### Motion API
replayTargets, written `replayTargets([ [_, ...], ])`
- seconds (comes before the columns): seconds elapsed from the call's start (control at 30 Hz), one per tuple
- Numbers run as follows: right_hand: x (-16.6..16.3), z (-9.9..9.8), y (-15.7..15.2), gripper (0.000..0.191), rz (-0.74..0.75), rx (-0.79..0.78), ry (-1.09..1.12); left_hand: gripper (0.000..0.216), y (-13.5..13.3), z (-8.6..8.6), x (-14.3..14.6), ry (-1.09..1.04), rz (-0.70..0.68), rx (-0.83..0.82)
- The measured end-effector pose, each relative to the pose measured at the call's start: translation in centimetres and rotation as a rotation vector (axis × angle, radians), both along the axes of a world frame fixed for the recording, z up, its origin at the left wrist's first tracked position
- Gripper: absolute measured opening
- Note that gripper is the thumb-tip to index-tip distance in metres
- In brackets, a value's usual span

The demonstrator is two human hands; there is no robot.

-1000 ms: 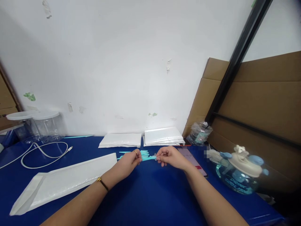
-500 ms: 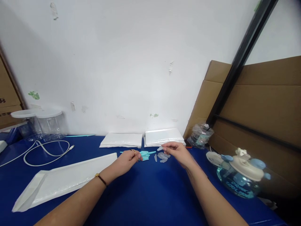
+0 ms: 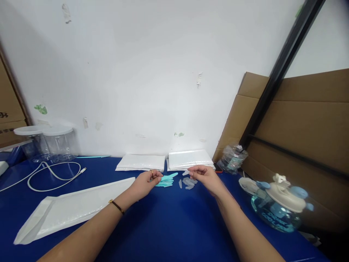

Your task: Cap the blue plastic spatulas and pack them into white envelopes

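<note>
A small pile of slim turquoise plastic sticks (image 3: 167, 180) lies on the blue tabletop. My left hand (image 3: 145, 182) is at the pile's left end, with thumb and fingertips pinched on one of the turquoise sticks. Its far part is hidden behind the fingers. To the right, my right hand (image 3: 204, 176) pinches a thin translucent plastic sleeve (image 3: 185, 173) between thumb and forefinger. Below that hand, several similar translucent sleeves (image 3: 189, 182) lie in a loose heap, touching one another.
Two stacks of white padded mailers, a left stack (image 3: 141, 162) and a right stack (image 3: 189, 159), stand by the wall. A long white mailer (image 3: 79, 207) lies at left near a white cable (image 3: 54, 178) and clear jars (image 3: 60, 145). A water bottle (image 3: 280, 207) stands right.
My left hand has drawn slightly left and up, and its fingers uncover more of the turquoise pile. My right hand stays nearly in place, still holding the translucent sleeve.
</note>
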State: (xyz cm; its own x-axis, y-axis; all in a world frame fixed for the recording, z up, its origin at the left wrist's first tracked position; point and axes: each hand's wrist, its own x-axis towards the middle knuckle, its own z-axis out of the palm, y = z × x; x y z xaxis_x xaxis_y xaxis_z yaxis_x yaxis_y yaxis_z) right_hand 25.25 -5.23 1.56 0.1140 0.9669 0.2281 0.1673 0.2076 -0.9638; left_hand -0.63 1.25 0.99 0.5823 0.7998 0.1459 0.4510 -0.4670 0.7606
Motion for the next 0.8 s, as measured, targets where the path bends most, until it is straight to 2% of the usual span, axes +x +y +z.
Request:
replayTargets([
  [0.17, -0.2, 0.1, 0.1, 0.033, -0.020, -0.010, -0.004, 0.033, -0.3, -0.2, -0.3, 0.076, 0.031, 0.042],
  [0.33, -0.1, -0.1, 0.1, 0.032, -0.015, 0.002, 0.009, 0.038, -0.5, 0.1, -0.2, 0.052, 0.027, 0.178],
  [0.57, -0.1, -0.4, 0.3, 0.031, -0.003, 0.010, 0.033, 0.026, 0.4, -0.7, -0.3, 0.015, 0.026, 0.102],
  [0.8, -1.4, -0.8, 0.2, 0.027, 0.047, 0.008, 0.104, 0.022, -0.1, -0.7, -0.1, -0.002, -0.026, 0.135],
])
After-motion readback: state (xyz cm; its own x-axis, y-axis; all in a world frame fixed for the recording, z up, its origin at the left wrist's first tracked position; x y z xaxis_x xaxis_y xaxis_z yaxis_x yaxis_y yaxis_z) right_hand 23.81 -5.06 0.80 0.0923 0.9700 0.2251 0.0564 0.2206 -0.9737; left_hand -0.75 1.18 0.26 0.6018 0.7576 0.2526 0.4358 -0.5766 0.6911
